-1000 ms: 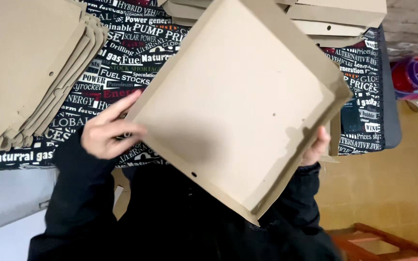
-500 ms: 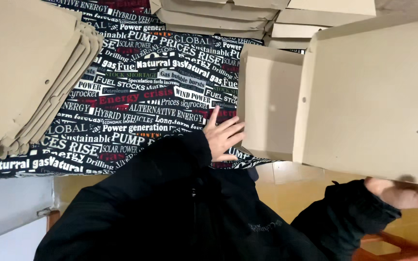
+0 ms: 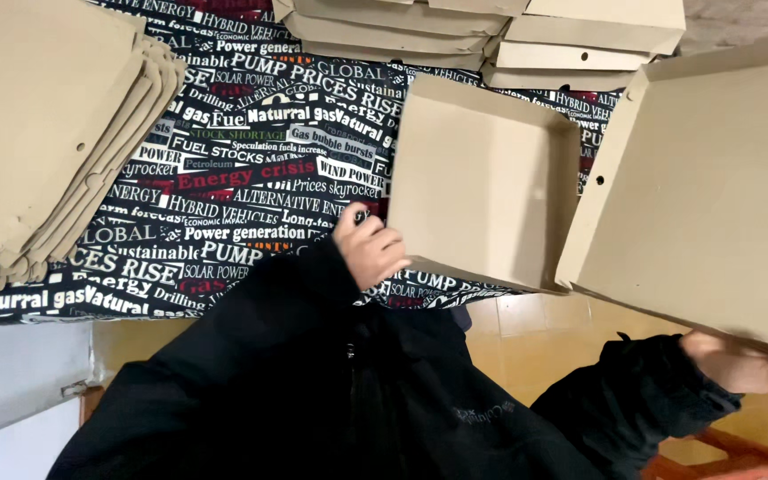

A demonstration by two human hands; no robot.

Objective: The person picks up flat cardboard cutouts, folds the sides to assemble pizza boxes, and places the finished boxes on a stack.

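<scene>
Two hands | right hand (image 3: 744, 364) under flat cardboard box (image 3: 633, 191) | left hand (image 3: 368, 249) curled

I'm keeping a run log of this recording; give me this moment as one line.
left hand: closed, by open cardboard box | right hand: under box's raised lid | flat blanks: stacked left | tablecloth: printed

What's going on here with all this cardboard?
A person in a black jacket is handling a folded cardboard box, opened out with its lid to the right. The right hand holds the lid's lower edge; the left hand rests by the tray's corner. A stack of flat blanks and finished boxes lie on the printed tablecloth.
</scene>
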